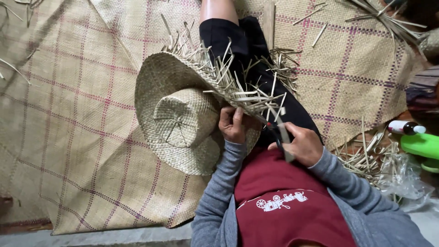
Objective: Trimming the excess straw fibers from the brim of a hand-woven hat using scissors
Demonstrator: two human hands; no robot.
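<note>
View from my head, looking down at my lap as I sit on the floor. My left hand point(232, 124) is clamped on the brim of a woven straw hat point(178, 116), fingers curled over the edge at the point where the brim meets my lap. The hat lies crown-up and tilted, resting partly on my thigh and partly over the woven mat point(68, 114) beneath; its crown faces the camera and shows a pinwheel of plaited strips. Along the far and right edge of the brim, loose straw ends point(238, 84) stick out untrimmed in a ragged fringe.

My right hand point(302, 145) is closed around a pair of scissors point(280, 132); the dark handles sit inside my grip and the pale blades run back across my palm toward my wrist. The scissors lie just beside my left hand, close to the fringe nearest my body. Whether the blades are apart or together cannot be told.

The mat is pale with red-purple check lines. Cut straw scraps point(361, 155) lie scattered on it to my right, beside crumpled clear plastic point(400, 176). Farther right stand a small white bottle with a dark cap point(404, 127) and a green plastic object point(423, 146), partly cut off by the frame edge.
</note>
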